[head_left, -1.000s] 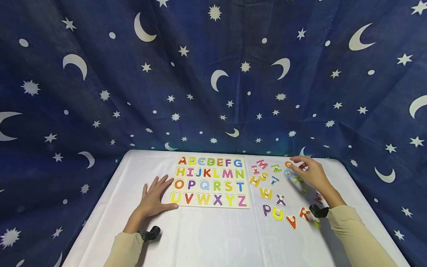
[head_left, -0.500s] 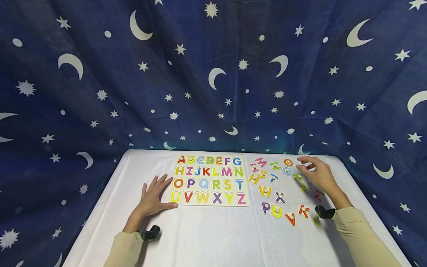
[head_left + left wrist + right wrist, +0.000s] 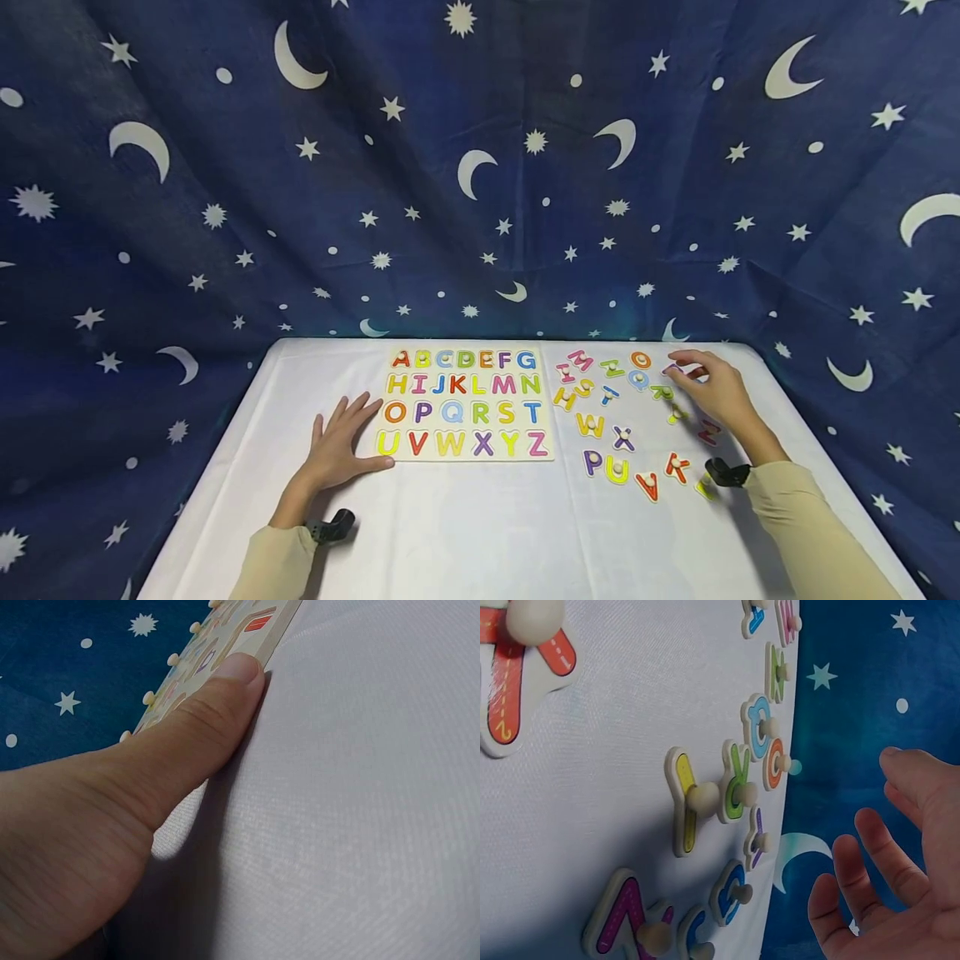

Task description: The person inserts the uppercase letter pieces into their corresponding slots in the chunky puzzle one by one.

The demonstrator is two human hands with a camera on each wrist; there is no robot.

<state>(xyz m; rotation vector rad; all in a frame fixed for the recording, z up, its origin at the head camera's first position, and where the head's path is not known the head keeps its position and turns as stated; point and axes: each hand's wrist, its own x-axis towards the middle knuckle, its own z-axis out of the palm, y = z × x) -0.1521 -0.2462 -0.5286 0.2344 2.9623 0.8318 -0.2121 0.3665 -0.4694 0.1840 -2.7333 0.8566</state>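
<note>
My left hand point(image 3: 337, 446) lies spread at the left side of a wooden alphabet puzzle board point(image 3: 467, 427). Its thumb point(image 3: 202, 716) touches the front edge near the corner in the left wrist view, and its other fingertips are by the left edge. Knobbed letters sit in the first slots of the top row. My right hand point(image 3: 716, 392) hovers at the back right with loosely bent fingers, holding nothing in the right wrist view. A purple letter piece point(image 3: 671, 370) lies just by its fingertips. An orange O point(image 3: 640, 360) and a light blue Q point(image 3: 638, 380) are close by.
Several loose knobbed letters lie right of the board, among them a yellow W point(image 3: 590, 426), a purple X point(image 3: 623, 439), a purple P point(image 3: 592, 462) and a red V point(image 3: 647, 486). A dark blue curtain point(image 3: 420, 250) with moons and stars hangs behind the white-covered table point(image 3: 480, 533).
My right hand has moved a little to the right, away from the orange O and over to the purple letter. The left hand keeps its place at the board. The head view has shifted slightly.
</note>
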